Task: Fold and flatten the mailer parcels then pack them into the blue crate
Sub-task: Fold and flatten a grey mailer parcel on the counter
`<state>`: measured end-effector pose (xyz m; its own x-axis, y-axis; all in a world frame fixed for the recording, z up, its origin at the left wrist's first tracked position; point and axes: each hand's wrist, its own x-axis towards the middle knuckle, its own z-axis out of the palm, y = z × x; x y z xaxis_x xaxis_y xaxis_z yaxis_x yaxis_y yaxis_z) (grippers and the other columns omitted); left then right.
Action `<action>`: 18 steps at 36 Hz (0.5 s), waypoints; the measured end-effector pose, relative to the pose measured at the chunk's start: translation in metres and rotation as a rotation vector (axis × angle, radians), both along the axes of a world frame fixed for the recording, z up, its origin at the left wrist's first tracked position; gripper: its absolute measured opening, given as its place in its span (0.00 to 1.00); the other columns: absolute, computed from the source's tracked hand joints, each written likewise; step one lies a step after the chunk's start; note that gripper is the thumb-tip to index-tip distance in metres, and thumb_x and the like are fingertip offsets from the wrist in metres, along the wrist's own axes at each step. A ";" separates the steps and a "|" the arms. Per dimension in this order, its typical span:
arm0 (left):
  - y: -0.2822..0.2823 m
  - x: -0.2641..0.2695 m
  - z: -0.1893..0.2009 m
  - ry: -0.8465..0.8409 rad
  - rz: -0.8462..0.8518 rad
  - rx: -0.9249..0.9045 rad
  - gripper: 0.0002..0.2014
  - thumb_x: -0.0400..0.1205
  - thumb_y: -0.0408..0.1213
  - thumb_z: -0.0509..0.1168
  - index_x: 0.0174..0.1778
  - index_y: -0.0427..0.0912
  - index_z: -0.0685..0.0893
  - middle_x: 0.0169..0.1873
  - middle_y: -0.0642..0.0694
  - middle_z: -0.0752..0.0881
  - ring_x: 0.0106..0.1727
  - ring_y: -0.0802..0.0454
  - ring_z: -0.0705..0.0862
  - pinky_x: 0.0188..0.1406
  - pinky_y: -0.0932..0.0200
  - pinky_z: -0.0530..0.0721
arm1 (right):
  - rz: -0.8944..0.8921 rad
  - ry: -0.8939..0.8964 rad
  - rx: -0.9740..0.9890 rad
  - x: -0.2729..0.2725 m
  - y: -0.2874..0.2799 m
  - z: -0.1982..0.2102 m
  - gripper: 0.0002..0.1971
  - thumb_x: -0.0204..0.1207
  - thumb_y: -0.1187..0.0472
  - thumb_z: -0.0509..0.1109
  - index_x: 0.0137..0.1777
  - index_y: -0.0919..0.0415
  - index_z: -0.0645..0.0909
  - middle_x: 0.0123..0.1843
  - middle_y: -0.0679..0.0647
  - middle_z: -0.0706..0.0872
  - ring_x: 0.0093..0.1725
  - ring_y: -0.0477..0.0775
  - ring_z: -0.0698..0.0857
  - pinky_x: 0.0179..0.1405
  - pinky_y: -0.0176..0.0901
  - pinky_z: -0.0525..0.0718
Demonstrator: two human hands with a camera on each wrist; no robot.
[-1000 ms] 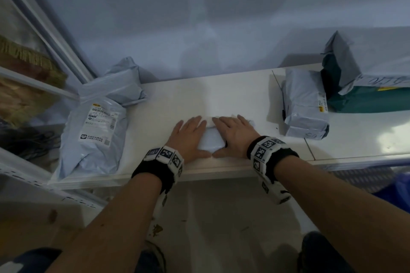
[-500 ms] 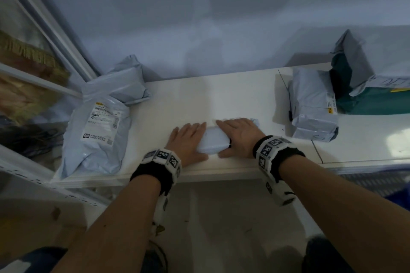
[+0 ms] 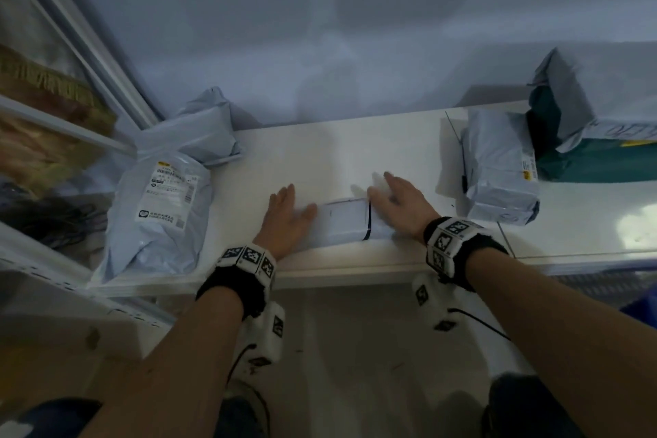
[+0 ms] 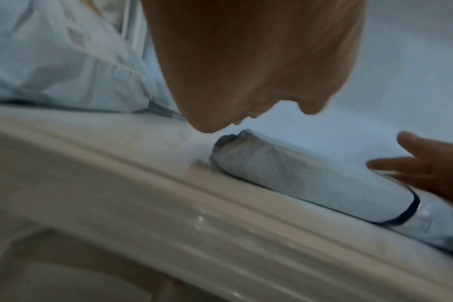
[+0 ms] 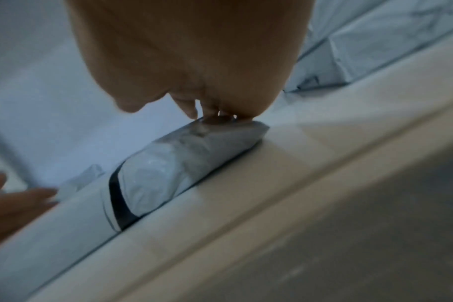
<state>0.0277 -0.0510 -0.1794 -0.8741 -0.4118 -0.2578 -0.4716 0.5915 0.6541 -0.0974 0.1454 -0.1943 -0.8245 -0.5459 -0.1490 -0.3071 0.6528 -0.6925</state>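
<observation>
Small folded mailer [image 3: 346, 222] at near edge of white table [image 3: 355, 153]. Left hand [image 3: 284, 220] and right hand [image 3: 400, 208] flat, fingers straight, gripping nothing, pressing ends, probably squeezing air out. Blue crate [image 3: 640, 306] barely visible lower right.

White flat-topped table [image 3: 355, 149] running along the wall. Right at the front edge sits a small folded pale-grey plastic mailer parcel [image 3: 346, 222] with a dark stripe. Far left there's a big pale-blue poly mailer with a printed label [image 3: 160, 210], and a smaller crumpled one [image 3: 202, 131] behind it. On the right, a folded grey mailer [image 3: 497, 167], then a dark green package [image 3: 597, 160] with a grey bag [image 3: 586, 96] on top.
</observation>
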 end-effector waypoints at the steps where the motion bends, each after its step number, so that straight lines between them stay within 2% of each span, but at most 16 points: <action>1: 0.002 0.000 -0.002 0.059 0.083 0.107 0.33 0.89 0.52 0.50 0.85 0.43 0.44 0.85 0.48 0.42 0.85 0.53 0.39 0.82 0.57 0.39 | -0.072 -0.047 -0.069 0.000 0.000 -0.002 0.39 0.82 0.36 0.53 0.84 0.63 0.57 0.84 0.60 0.62 0.81 0.58 0.64 0.80 0.45 0.58; 3: 0.009 0.001 -0.008 0.125 0.192 0.264 0.30 0.90 0.49 0.46 0.85 0.43 0.45 0.85 0.51 0.44 0.85 0.56 0.41 0.81 0.61 0.38 | -0.137 -0.131 -0.131 0.001 0.001 -0.006 0.36 0.84 0.39 0.50 0.83 0.65 0.57 0.84 0.60 0.61 0.82 0.57 0.62 0.80 0.44 0.55; 5: 0.015 0.002 -0.016 0.174 0.270 0.352 0.28 0.90 0.48 0.45 0.85 0.43 0.47 0.85 0.52 0.46 0.85 0.57 0.44 0.82 0.62 0.39 | -0.130 -0.138 -0.124 0.005 0.002 -0.010 0.30 0.88 0.47 0.50 0.84 0.66 0.56 0.84 0.60 0.60 0.83 0.56 0.60 0.79 0.39 0.53; 9: 0.015 -0.005 -0.022 0.208 0.373 0.458 0.29 0.89 0.51 0.46 0.84 0.42 0.54 0.84 0.50 0.55 0.84 0.54 0.55 0.84 0.55 0.48 | -0.160 -0.177 -0.217 0.006 0.002 -0.010 0.27 0.89 0.52 0.50 0.83 0.65 0.57 0.85 0.58 0.60 0.83 0.54 0.59 0.78 0.35 0.51; 13: 0.014 -0.008 -0.024 0.225 0.366 0.448 0.28 0.89 0.50 0.48 0.84 0.42 0.57 0.84 0.50 0.57 0.83 0.54 0.57 0.84 0.56 0.50 | -0.177 -0.167 -0.224 0.007 0.000 -0.009 0.26 0.89 0.52 0.50 0.83 0.64 0.59 0.84 0.56 0.61 0.83 0.52 0.60 0.76 0.33 0.51; 16: 0.018 -0.010 -0.023 0.208 0.318 0.369 0.27 0.90 0.47 0.47 0.84 0.41 0.54 0.84 0.50 0.55 0.84 0.55 0.54 0.83 0.61 0.46 | -0.165 -0.103 -0.167 0.009 -0.002 -0.009 0.27 0.88 0.51 0.51 0.82 0.65 0.61 0.83 0.59 0.63 0.82 0.54 0.62 0.77 0.36 0.54; 18: 0.019 -0.012 -0.020 0.203 0.290 0.338 0.27 0.90 0.45 0.47 0.84 0.40 0.53 0.84 0.49 0.53 0.84 0.55 0.52 0.83 0.60 0.45 | -0.156 -0.061 -0.133 0.010 -0.003 -0.008 0.30 0.86 0.47 0.56 0.82 0.64 0.61 0.82 0.59 0.65 0.81 0.56 0.64 0.78 0.39 0.57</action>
